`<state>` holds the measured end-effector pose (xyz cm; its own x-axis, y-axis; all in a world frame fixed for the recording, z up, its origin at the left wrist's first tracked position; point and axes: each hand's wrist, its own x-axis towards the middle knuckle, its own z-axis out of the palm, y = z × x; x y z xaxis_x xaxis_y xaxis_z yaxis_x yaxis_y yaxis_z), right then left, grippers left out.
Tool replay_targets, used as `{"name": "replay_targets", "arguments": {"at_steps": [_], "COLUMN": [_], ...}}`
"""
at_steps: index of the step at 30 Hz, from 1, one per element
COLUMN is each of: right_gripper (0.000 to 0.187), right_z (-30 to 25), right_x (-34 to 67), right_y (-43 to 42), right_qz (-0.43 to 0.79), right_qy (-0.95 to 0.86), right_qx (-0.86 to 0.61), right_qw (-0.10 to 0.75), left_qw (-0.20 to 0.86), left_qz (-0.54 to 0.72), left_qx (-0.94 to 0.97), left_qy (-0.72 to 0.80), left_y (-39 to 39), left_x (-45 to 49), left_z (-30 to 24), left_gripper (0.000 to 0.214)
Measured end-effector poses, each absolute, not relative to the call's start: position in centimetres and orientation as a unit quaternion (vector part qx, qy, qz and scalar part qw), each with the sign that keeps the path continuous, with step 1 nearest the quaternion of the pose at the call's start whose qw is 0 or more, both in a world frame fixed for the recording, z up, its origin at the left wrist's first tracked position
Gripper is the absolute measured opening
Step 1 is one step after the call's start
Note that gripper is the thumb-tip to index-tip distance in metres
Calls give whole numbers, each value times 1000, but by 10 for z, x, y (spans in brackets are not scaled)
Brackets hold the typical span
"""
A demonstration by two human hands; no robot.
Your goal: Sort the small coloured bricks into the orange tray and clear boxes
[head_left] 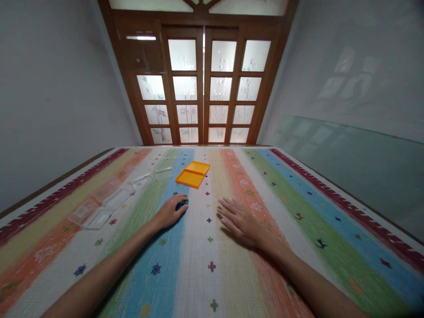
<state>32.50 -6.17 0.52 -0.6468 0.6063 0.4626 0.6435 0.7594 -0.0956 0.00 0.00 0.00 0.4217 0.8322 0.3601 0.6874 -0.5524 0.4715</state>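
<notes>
My left hand (170, 212) rests on the striped mat, its fingers curled over a small dark blue object (182, 204) that shows only at the fingertips. My right hand (239, 221) lies flat on the mat to the right, fingers stretched out and together, holding nothing. An orange flat case (192, 173) lies open in two halves a little beyond both hands, near the middle of the mat.
Several clear plastic boxes and lids (112, 198) lie in a row on the left side of the colourful striped mat (298, 207). A wooden door with frosted glass panes (203, 88) stands at the far end. Grey walls close both sides.
</notes>
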Motion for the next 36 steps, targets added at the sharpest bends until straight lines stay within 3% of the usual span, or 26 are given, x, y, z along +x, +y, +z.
{"name": "replay_targets", "arguments": {"at_steps": [19,24,30,36], "right_gripper": [34,35,36,35], "right_z": [14,12,14,18], "right_x": [328,329,330,333], "right_y": [-61,-60,-61,-60], "right_qz": [-67,-65,-59,-49], "right_qy": [-903,-899,-901,-898], "right_qx": [-324,-332,-333,-338], "right_qw": [275,278,272,278], "left_qw": [280,273,220,167], "left_qz": [291,283,270,205], "left_qx": [871,875,887,894], "left_qy": [281,283,305,363], "left_y": [-81,-87,-85,-81], "left_x": [93,99,97,92], "left_z": [6,9,11,9], "left_gripper": [19,13,28,68]}}
